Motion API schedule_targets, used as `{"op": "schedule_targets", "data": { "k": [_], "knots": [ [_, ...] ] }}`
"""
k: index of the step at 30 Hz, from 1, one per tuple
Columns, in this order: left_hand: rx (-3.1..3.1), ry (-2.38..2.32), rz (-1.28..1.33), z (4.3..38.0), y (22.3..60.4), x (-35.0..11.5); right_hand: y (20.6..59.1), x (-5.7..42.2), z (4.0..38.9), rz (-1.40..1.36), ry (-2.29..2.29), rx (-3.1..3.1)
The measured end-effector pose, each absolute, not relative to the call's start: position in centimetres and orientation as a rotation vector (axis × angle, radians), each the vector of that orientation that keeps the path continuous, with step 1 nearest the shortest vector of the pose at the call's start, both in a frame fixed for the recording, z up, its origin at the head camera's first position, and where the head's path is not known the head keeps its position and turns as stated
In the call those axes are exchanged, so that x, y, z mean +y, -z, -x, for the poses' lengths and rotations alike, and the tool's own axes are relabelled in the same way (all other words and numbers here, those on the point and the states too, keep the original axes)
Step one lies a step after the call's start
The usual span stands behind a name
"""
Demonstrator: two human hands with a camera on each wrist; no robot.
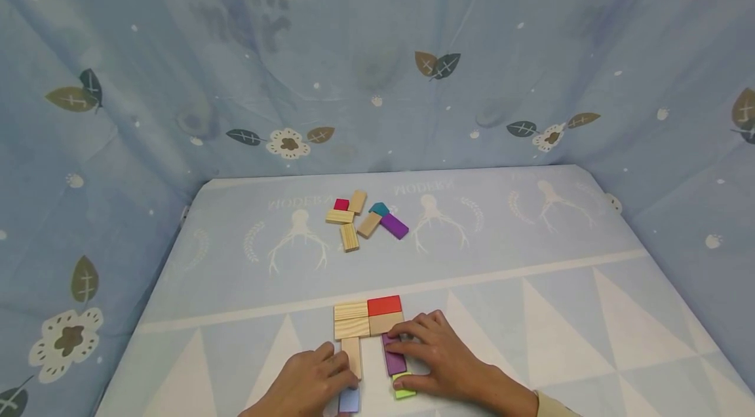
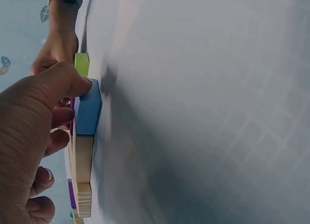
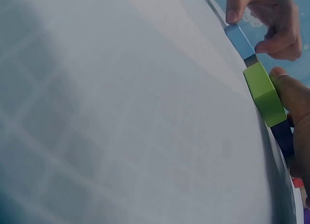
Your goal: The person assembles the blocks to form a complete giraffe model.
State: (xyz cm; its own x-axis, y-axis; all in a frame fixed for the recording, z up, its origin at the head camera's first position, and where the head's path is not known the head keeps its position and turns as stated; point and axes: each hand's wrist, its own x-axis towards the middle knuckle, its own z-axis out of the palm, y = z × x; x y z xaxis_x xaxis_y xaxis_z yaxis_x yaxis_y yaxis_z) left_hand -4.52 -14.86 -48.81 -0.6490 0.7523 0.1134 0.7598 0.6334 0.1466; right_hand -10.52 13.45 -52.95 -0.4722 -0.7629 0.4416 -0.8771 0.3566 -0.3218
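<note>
Flat wooden blocks lie joined in a figure near the table's front edge. Its top has two striped wood blocks [image 1: 351, 318], a red block [image 1: 385, 305] and a plain wood block [image 1: 386, 323]. Below run two legs. My left hand [image 1: 312, 379] pinches the blue block [image 2: 89, 110] between thumb and finger, at the bottom of the left leg, under a plain wood block [image 1: 352, 357]. On the right leg, my right hand [image 1: 439, 358] has its fingers on the purple block [image 1: 394, 362] and its thumb on the green block [image 3: 265, 95], holding both end to end.
Farther back lies a loose group: a red block [image 1: 341, 204], a teal block [image 1: 379, 208], another purple block [image 1: 394, 225] and several wood blocks [image 1: 350, 237]. A patterned cloth covers the table [image 1: 501, 286]. Blue curtains [image 1: 377, 76] hang behind and at both sides.
</note>
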Motion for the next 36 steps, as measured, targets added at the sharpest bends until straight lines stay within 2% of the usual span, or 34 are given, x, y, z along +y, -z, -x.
{"op": "schedule_targets", "data": {
  "k": [29,32,36],
  "knots": [
    [-2.737,0.373,1.346,5.0,49.6,-15.4,53.3,13.4,10.7,-1.483,-0.786,-2.358],
    [-2.829,0.432,1.298,5.2,49.4,-15.6,53.3,13.4,10.7,-1.485,-0.790,-2.354],
    [-2.902,0.379,1.098,5.5,49.4,-16.0,53.3,13.4,10.6,-1.486,-0.787,-2.354]
  ]
}}
